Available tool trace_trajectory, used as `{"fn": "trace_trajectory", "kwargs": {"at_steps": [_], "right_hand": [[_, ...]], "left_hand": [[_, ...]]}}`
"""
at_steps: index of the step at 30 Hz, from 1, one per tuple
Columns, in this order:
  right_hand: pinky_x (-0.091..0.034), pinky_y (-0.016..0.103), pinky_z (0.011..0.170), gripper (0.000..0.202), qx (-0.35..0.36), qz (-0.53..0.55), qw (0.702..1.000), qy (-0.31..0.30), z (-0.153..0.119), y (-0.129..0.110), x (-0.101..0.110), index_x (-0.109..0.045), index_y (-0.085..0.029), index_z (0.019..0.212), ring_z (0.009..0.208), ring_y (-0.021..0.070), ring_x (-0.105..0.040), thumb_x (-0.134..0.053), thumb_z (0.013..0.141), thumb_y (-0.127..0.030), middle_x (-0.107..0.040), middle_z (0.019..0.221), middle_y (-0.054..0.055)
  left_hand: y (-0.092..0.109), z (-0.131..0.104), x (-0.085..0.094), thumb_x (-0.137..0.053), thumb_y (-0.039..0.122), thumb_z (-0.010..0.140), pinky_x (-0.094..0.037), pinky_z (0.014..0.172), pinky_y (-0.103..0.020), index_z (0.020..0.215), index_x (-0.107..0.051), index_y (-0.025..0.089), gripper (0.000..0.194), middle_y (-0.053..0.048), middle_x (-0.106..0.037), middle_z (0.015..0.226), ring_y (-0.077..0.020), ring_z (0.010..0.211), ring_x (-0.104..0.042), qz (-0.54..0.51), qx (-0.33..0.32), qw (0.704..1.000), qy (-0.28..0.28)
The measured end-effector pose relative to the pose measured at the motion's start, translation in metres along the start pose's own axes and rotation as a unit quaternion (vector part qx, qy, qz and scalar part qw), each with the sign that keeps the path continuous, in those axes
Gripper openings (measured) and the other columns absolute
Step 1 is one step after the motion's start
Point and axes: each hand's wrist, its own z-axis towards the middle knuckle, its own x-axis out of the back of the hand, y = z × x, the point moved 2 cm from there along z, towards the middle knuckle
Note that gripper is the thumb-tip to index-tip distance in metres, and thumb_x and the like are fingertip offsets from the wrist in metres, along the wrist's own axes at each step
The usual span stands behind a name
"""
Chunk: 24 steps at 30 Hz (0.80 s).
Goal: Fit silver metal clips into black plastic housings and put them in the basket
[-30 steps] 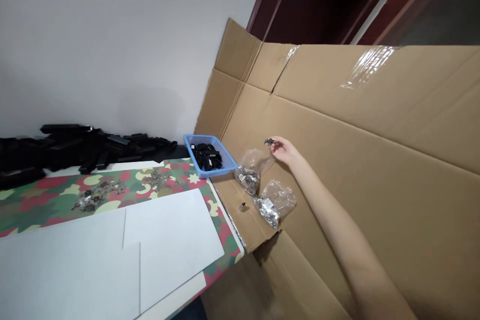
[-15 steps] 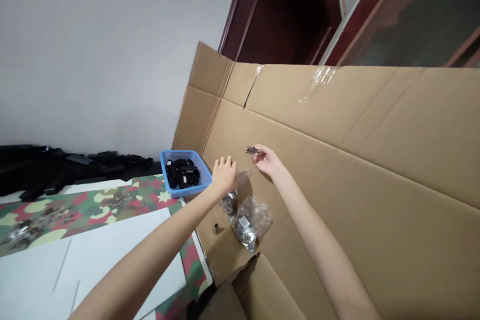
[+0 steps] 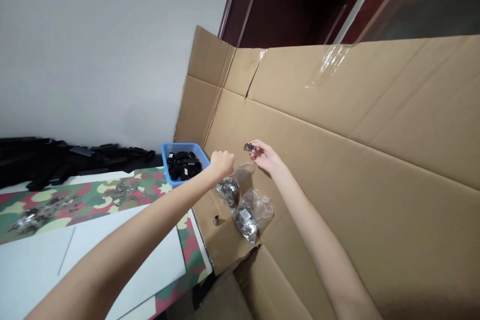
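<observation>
Though in the right hand [image 3: 264, 156], small metallic pieces [image 3: 248, 147], individually indistinct.

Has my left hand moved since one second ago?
Yes: out of frame then, the left hand has come into view and is now just right of the blue basket in the picture.

Two slender forearms [image 3: 150, 217] — bare, smooth in outline, tapering — end in equally bare hands [image 3: 222, 163].
</observation>
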Motion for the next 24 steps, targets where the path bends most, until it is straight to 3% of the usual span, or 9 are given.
{"fn": "trace_trajectory", "kwargs": {"at_steps": [5, 9, 16, 20, 24], "right_hand": [[-0.045, 0.02, 0.048, 0.013, -0.008, -0.066, 0.998, -0.024, 0.004, 0.008, -0.005, -0.059, -0.017, 0.073, 0.049, 0.0073, -0.05, -0.07, 0.078, -0.023, -0.058, 0.063, -0.005], [-0.046, 0.021, 0.051, 0.018, -0.016, -0.137, 0.989, -0.051, 0.005, 0.017, -0.015, -0.059, -0.013, 0.084, 0.055, 0.0071, -0.052, -0.06, 0.091, -0.029, -0.057, 0.071, -0.004], [-0.04, 0.02, 0.049, 0.012, 0.005, -0.264, 0.96, -0.09, 0.0, 0.028, -0.028, -0.057, -0.021, 0.064, 0.057, 0.0109, -0.053, -0.068, 0.065, -0.02, -0.058, 0.065, -0.003], [-0.031, 0.019, 0.043, 0.014, 0.008, -0.352, 0.932, -0.083, 0.011, 0.036, -0.032, -0.052, -0.022, 0.065, 0.047, 0.0098, -0.046, -0.065, 0.059, -0.019, -0.051, 0.051, -0.009], [-0.03, 0.021, 0.045, 0.017, 0.041, -0.422, 0.903, -0.064, 0.019, 0.038, -0.032, -0.052, -0.024, 0.07, 0.046, 0.0106, -0.045, -0.066, 0.062, -0.021, -0.049, 0.048, -0.01]], "left_hand": [[-0.01, -0.004, 0.009, -0.064, 0.039, 0.086, -0.026, 0.111, -0.058, 0.118, -0.06, 0.015, 0.04, -0.011, -0.043, 0.144, -0.033, 0.136, -0.034, 0.033, 0.007, 0.999, 0.03], [-0.017, -0.002, 0.006, -0.063, 0.044, 0.086, -0.035, 0.105, -0.055, 0.122, -0.058, 0.016, 0.046, -0.012, -0.051, 0.135, -0.0314, 0.127, -0.045, 0.026, 0.024, 0.999, 0.01], [-0.024, 0.002, 0.002, -0.058, 0.043, 0.09, -0.04, 0.102, -0.053, 0.125, -0.055, 0.016, 0.044, -0.012, -0.052, 0.134, -0.0295, 0.123, -0.049, 0.009, 0.017, 1.0, -0.005], [-0.026, 0.0, 0.003, -0.059, 0.045, 0.089, -0.037, 0.103, -0.054, 0.126, -0.054, 0.017, 0.047, -0.012, -0.05, 0.134, -0.0309, 0.125, -0.046, 0.001, 0.011, 1.0, -0.013], [-0.029, -0.002, 0.003, -0.06, 0.048, 0.087, -0.035, 0.103, -0.056, 0.125, -0.054, 0.017, 0.05, -0.012, -0.05, 0.133, -0.0324, 0.126, -0.044, -0.005, -0.002, 1.0, -0.02]]}}
